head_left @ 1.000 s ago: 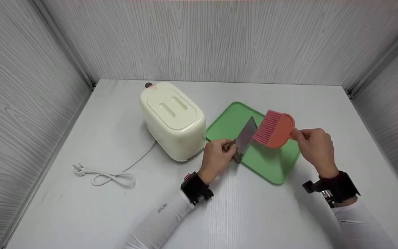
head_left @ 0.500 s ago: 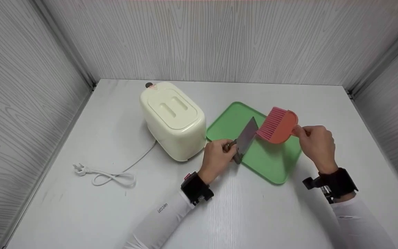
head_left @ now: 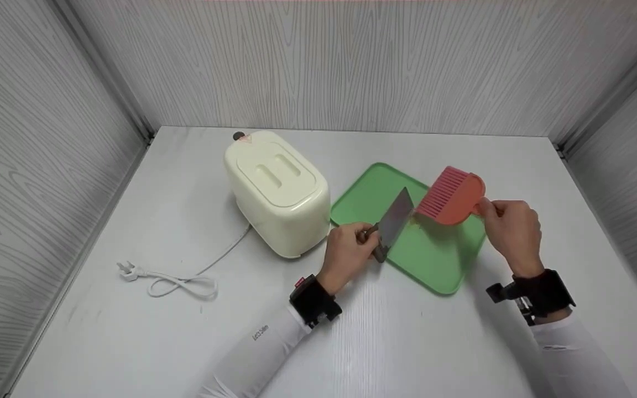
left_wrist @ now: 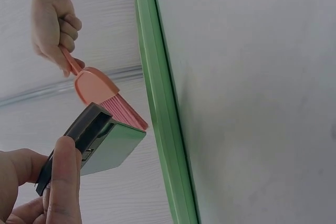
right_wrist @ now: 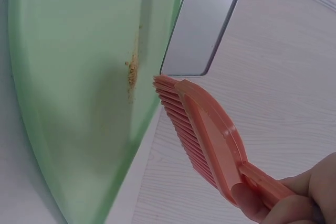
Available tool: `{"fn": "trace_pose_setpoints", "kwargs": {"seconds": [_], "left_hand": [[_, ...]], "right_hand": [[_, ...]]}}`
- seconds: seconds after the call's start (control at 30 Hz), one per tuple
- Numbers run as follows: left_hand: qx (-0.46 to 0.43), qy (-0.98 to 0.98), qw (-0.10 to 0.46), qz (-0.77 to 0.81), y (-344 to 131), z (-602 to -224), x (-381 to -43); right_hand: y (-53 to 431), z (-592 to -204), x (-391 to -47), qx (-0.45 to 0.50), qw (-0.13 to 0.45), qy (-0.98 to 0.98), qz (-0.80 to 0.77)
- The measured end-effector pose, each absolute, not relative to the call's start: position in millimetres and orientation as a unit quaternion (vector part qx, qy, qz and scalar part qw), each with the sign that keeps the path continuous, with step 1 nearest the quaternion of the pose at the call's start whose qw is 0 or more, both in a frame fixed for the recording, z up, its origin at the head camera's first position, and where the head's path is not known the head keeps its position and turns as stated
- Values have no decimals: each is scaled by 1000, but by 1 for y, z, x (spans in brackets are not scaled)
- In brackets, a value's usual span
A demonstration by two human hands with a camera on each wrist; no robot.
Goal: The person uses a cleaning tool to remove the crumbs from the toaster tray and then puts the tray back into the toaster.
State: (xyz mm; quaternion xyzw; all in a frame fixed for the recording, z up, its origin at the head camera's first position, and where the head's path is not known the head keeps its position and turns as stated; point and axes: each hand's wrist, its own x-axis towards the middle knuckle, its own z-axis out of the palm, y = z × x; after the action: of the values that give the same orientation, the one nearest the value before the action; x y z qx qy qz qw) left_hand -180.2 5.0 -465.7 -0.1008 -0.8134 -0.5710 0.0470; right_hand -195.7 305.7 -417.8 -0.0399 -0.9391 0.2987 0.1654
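In my head view, the left hand point(head_left: 349, 246) had thumb and fingers closed on the dark handle of the scraper point(head_left: 396, 217), just right of centre, its blade tilted up over the tray point(head_left: 434, 265). The right hand point(head_left: 513, 235), right of centre, was wrapped firmly round the handle of the brush point(head_left: 458, 200), with no slack that I could see. The bristles' lower corner came right up to the blade's edge; I couldn't tell whether they touched.

As I judged it, the sweeping was part done. In my right wrist view, crumbs point(right_wrist: 133, 72) lay in a narrow streak on the tray, upper left of the frame, with a few specks strayed at either end. So some gathering seemed done, but that streak was yet to come off the tray. Whether the blade carried any crumbs I couldn't tell.

Left of centre in the head view, the toaster point(head_left: 280, 188) stood upright beside the tray, its cord point(head_left: 222, 254) leading to a loose plug point(head_left: 128, 271) at lower left, in nobody's grip.
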Motion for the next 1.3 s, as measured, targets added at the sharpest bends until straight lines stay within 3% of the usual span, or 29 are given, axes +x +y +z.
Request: {"fn": "trace_pose_setpoints", "kwargs": {"seconds": [0.43,0.9,1.3], "left_hand": [[-100,-811,42,-575,5,-465,-179],[-132,-843,93,-512,6,-468,-179],[-135,-843,98,-511,7,-471,-181]], "right_hand": [[307,-416,-196,-34,167,-935,311],[292,-409,-202,-25,179,-944,278],[288,-409,-198,-11,147,-949,277]]}}
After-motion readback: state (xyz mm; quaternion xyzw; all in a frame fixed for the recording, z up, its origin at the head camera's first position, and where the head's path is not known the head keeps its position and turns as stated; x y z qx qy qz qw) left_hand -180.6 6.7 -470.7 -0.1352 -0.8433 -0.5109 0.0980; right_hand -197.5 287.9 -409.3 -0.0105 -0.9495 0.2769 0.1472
